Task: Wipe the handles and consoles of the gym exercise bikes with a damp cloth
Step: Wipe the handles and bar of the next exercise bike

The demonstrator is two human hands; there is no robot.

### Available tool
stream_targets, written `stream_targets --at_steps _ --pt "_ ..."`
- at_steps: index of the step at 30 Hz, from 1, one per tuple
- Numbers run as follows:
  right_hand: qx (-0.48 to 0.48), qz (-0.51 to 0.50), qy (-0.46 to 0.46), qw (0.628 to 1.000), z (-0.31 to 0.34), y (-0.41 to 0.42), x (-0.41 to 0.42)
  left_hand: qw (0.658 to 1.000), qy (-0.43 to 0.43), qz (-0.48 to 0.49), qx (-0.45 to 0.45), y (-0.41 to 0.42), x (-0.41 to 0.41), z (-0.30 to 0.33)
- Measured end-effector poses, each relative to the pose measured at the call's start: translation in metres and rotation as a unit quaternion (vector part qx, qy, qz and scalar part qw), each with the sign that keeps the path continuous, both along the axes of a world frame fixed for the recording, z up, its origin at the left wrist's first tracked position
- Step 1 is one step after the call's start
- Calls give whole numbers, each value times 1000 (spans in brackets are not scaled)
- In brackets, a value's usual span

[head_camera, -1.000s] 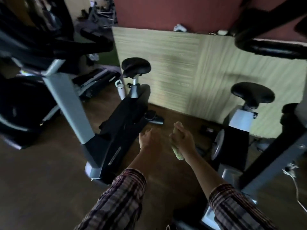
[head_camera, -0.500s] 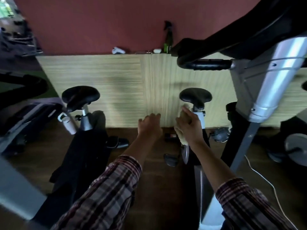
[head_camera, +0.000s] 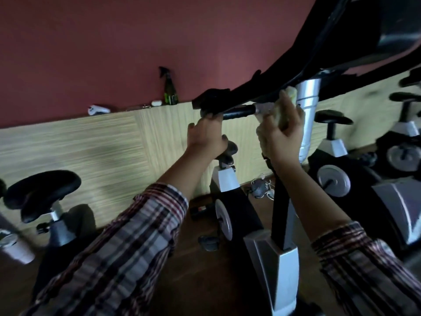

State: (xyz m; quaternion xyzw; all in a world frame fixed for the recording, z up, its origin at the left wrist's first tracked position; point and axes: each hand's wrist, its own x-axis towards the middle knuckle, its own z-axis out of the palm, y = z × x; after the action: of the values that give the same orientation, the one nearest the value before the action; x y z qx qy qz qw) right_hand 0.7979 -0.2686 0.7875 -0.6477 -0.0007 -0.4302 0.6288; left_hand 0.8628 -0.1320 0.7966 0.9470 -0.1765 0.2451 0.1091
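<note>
Nearest the camera, two plaid sleeves (head_camera: 127,242) reach up and forward from the bottom of the view. Between the forearms stands the silver and black frame (head_camera: 281,265) of an exercise bike, rising from a wooden floor (head_camera: 200,281).

The left hand (head_camera: 206,139) is raised to the black handle (head_camera: 237,111) of this bike, fingers bent up against the outer end of the grip from below; it seems to hold it, though blur leaves the exact grasp hard to read. The right hand (head_camera: 282,135) is curled round a pale yellow cloth (head_camera: 288,103), which bunches out above and below the fingers. The cloth is pressed to the inner part of the handle, just beside the silver post (head_camera: 307,110) that carries the dark console (head_camera: 341,42) overhead at upper right.

Behind the hands, the bike's black saddle (head_camera: 230,149) sits on a grey stem, partly hidden by the left wrist. A tangle of white cable (head_camera: 262,185) lies on the floor near it. At far left another saddle (head_camera: 43,192) stands on its post, with a white cup (head_camera: 16,247) below it at the edge of the view. At right more bikes show, with a saddle (head_camera: 332,118) and round silver discs.

Farthest back runs a pale wood-grain panel (head_camera: 79,156) beneath a dark red wall (head_camera: 91,53). On the panel's top ledge stand a dark spray bottle (head_camera: 169,87), a small white object (head_camera: 98,109) and a small pale item (head_camera: 156,102) too blurred to name.
</note>
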Motion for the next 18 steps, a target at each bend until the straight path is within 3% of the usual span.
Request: stream_targets --at_steps 7,18 --pt "-14 -84 -83 993 48 -10 -14 990 -112 -75 -42 -23 -13 44" --pt "-48 -162 -174 970 121 -29 2 957 -175 -210 -99 -45 -12 68"
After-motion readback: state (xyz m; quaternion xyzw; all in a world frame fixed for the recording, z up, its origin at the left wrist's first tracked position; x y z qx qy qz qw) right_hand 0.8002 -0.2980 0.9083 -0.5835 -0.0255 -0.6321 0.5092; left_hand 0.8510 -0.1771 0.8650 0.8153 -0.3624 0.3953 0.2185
